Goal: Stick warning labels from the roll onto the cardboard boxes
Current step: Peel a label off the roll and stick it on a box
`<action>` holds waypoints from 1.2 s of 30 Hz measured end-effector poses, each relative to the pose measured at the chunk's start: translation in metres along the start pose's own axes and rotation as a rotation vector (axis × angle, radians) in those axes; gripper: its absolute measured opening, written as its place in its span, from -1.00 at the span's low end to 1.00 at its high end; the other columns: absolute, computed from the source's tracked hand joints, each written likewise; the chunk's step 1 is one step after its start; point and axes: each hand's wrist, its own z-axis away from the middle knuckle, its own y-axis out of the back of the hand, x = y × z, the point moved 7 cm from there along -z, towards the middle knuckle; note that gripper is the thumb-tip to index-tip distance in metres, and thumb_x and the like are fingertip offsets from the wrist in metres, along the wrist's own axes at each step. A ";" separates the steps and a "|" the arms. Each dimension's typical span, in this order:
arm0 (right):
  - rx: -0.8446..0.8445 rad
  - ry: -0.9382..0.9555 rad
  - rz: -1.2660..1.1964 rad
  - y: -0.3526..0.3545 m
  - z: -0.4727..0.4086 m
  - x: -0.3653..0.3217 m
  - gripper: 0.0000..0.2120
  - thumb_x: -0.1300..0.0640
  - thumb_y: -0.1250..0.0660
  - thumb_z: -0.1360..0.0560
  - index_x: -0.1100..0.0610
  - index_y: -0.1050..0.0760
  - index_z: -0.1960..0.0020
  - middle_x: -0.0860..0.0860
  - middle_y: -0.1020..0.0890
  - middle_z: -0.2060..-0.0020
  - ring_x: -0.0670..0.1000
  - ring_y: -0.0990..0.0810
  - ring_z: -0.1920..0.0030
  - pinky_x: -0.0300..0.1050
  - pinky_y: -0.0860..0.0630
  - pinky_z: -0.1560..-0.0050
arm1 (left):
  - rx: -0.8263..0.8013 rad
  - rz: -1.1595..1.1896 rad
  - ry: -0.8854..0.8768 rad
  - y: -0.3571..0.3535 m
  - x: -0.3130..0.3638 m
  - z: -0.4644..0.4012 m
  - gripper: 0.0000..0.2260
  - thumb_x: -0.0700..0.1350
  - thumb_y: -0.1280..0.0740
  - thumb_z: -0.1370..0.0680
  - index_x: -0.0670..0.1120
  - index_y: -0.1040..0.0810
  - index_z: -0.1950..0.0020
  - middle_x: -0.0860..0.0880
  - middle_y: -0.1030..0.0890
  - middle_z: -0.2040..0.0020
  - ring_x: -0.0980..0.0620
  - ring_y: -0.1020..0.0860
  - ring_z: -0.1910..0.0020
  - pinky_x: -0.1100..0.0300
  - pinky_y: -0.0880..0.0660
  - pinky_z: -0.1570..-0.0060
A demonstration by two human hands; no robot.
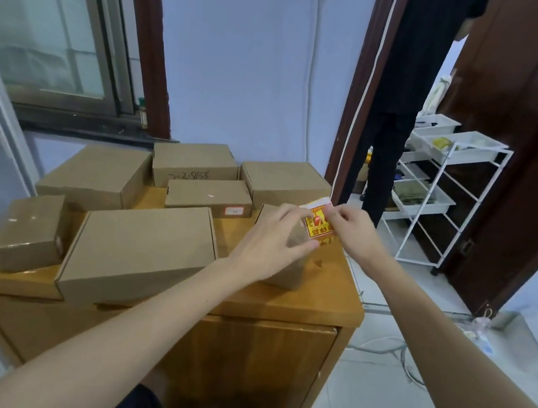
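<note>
Several brown cardboard boxes lie on a wooden cabinet top (pixel 316 300). My left hand (pixel 273 239) rests over a small box (pixel 289 269) at the right front, its fingers touching the yellow and red warning label strip (pixel 318 226). My right hand (pixel 349 223) pinches the top edge of that strip, which has white backing behind it. The biggest flat box (pixel 140 248) lies in front at the centre. Most of the small box is hidden under my left hand.
Other boxes stand behind: a wide one (pixel 92 172) at left, a taped one (pixel 30 232) at front left, one with handwriting (pixel 194 162), a low one (pixel 208 193), one at back right (pixel 284 180). A person in black stands in the doorway (pixel 397 118). A white wire rack (pixel 443 180) stands right.
</note>
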 end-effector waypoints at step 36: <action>-0.264 -0.064 -0.121 -0.059 0.012 -0.001 -0.81 0.23 -0.25 -0.60 0.17 -0.57 -0.15 -0.05 -0.66 0.13 -0.17 -0.64 0.12 -0.43 -0.55 0.24 | 0.015 0.115 0.106 0.019 -0.053 -0.007 -0.67 -0.01 -0.36 -0.56 0.09 -0.54 -0.34 0.10 -0.52 -0.20 0.14 -0.40 -0.21 0.29 -0.31 -0.07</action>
